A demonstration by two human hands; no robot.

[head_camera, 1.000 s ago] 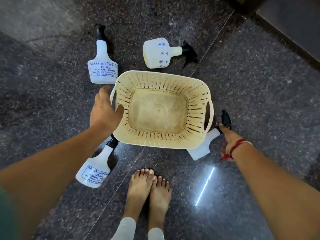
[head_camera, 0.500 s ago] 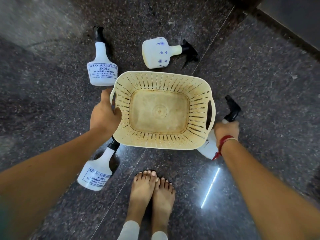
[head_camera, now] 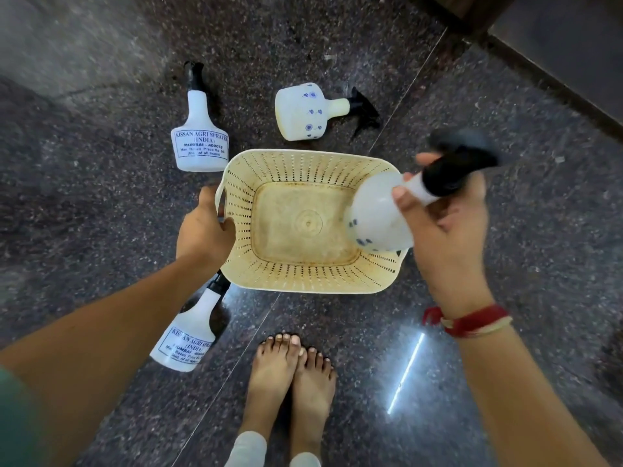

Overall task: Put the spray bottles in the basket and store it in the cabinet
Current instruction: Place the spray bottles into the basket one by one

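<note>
A cream slotted basket stands on the dark stone floor, nothing inside it. My left hand grips its left handle. My right hand holds a white spray bottle with blue dots by the neck, tilted over the basket's right side, black nozzle blurred. Three more bottles lie on the floor: a labelled white one beyond the basket's left corner, a dotted one behind the basket, and a second labelled one by my left forearm.
My bare feet stand just in front of the basket. A dark wooden edge and panel run along the top right. Polished granite floor stretches around on all sides.
My right hand lifted the dotted bottle off the floor at the basket's right and swung it up over the basket. My left hand stayed on the handle.
</note>
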